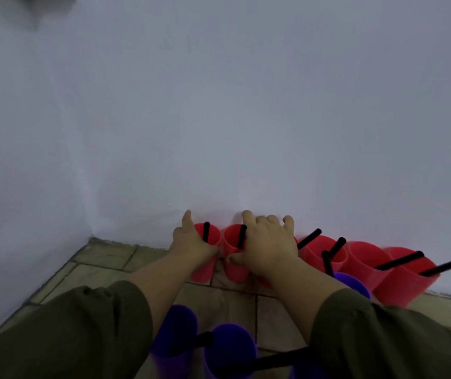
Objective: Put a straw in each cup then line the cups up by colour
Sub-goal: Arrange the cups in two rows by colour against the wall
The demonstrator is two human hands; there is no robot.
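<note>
Several red cups stand in a row against the wall, each with a black straw. My left hand (191, 242) grips the leftmost red cup (205, 269) from its left side, one finger reaching behind it. My right hand (268, 247) lies over the third red cup (264, 281) and hides most of it, fingers curled behind it; its thumb touches the front of the second red cup (232, 239). More red cups (317, 250) (363, 261) (407, 283) continue to the right. Purple cups (176, 332) (229, 348) (352, 285) with black straws stand nearer me.
A pale wall (246, 119) rises directly behind the red row, with a corner at the left (90, 233). The cups stand on a tiled floor (95, 272). My dark green sleeves (68, 332) fill the bottom of the view.
</note>
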